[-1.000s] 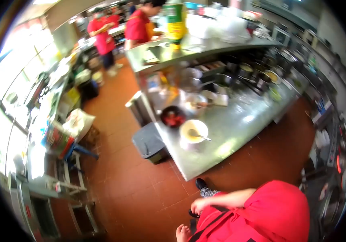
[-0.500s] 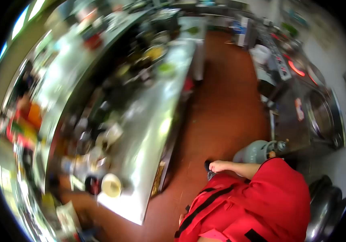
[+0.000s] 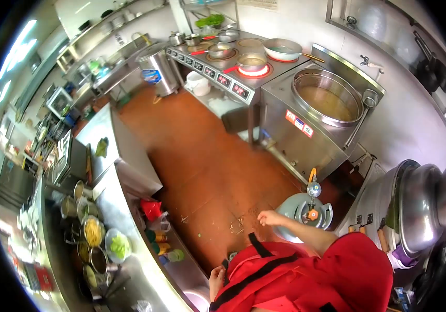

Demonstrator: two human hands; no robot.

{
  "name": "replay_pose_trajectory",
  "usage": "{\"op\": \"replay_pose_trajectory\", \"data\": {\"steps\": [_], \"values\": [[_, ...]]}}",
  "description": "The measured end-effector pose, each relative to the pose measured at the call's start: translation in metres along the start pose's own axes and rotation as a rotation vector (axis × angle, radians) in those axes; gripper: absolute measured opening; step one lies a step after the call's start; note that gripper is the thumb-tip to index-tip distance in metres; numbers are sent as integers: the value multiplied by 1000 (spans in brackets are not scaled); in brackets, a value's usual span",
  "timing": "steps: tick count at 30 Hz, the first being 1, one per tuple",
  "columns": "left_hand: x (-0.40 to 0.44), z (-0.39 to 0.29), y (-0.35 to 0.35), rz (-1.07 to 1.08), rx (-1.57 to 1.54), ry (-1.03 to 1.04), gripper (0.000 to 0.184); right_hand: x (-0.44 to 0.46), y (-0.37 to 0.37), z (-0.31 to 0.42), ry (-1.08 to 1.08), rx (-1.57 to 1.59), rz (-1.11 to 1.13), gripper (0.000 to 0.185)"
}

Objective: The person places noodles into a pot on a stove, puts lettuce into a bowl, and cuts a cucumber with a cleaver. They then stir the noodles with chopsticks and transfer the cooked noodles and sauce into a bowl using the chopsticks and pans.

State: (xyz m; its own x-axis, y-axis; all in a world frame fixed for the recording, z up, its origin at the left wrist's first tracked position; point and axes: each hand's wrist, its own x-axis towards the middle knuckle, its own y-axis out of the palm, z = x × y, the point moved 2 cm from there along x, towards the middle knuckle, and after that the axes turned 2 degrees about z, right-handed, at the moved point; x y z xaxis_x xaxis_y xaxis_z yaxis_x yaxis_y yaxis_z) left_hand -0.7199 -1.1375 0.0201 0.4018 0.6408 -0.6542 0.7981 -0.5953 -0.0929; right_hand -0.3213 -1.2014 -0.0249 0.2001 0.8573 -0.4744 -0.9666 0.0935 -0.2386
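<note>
My right hand (image 3: 269,218) hangs low in front of the red apron, over the floor and just left of a grey gas cylinder (image 3: 298,210). Its fingers curl loosely and nothing shows in them. Lower down, beside the apron's left edge, my left hand (image 3: 216,281) is partly seen near the steel counter (image 3: 145,260); it touches nothing visible, and its fingers are partly hidden. Beyond the cylinder stands a steel cooker with a large round pot (image 3: 327,99) of liquid.
An electric stove (image 3: 217,78) at the back carries several pans, one on a glowing ring. Bowls of cut food (image 3: 94,231) sit on the left counter. Large metal basins (image 3: 420,208) are stacked at the right. Red tiled floor (image 3: 202,156) runs between.
The view has swung right from the counter and co-workers to the stove, large pot and wall. My right hand now appears beside the gas cylinder; more of my left hand shows than half a second ago.
</note>
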Motion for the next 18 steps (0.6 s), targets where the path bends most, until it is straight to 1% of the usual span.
{"op": "replay_pose_trajectory", "data": {"steps": [1, 3, 4, 5, 6, 8, 9, 10, 11, 12, 13, 14, 15, 17, 18], "values": [[14, -20, 2, 11, 75, 82, 31, 12, 13, -15, -32, 62, 25, 28], [58, -42, -6, 149, 172, 82, 31, 32, 34, -19, 67, 209, 150, 29], [86, -52, -12, 216, 215, 83, 31, 33, 34, 7, 216, 137, 235, 26], [123, -53, -24, 262, 228, 65, 31, 40, 28, 42, 246, 125, 229, 25], [130, -107, -25, 225, 350, 5, 29, 52, 25, 64, 282, 117, 227, 25], [198, -140, -53, 232, 312, 55, 26, 109, 17, 56, 200, 208, 190, 26], [218, -170, -70, 230, 226, 62, 25, 141, 9, 48, 80, 124, 145, 27], [241, -211, -82, 234, 133, 81, 25, 149, -13, 101, 282, 203, 61, 27], [260, -249, -82, 246, 26, 97, 24, 178, -25, 104, 258, 115, 3, 27], [275, -294, -83, 224, 27, 278, 23, 192, -48, 103, 232, 22, -62, 27], [263, -362, -78, 214, 7, 310, 21, 199, -66, 112, 191, 24, -81, 27], [275, -411, -85, 247, 62, 360, 21, 217, -78, 130, 148, 47, -95, 27], [278, -457, -81, 295, -10, 385, 24, 235, -88, 144, 90, 80, -118, 26], [280, -549, -63, 522, -49, 552, 29, 240, -103, 169, -3, 661, -335, 23], [285, -583, -56, 663, -43, 603, 40, 249, -113, 155, -13, 496, -399, 18]]}}
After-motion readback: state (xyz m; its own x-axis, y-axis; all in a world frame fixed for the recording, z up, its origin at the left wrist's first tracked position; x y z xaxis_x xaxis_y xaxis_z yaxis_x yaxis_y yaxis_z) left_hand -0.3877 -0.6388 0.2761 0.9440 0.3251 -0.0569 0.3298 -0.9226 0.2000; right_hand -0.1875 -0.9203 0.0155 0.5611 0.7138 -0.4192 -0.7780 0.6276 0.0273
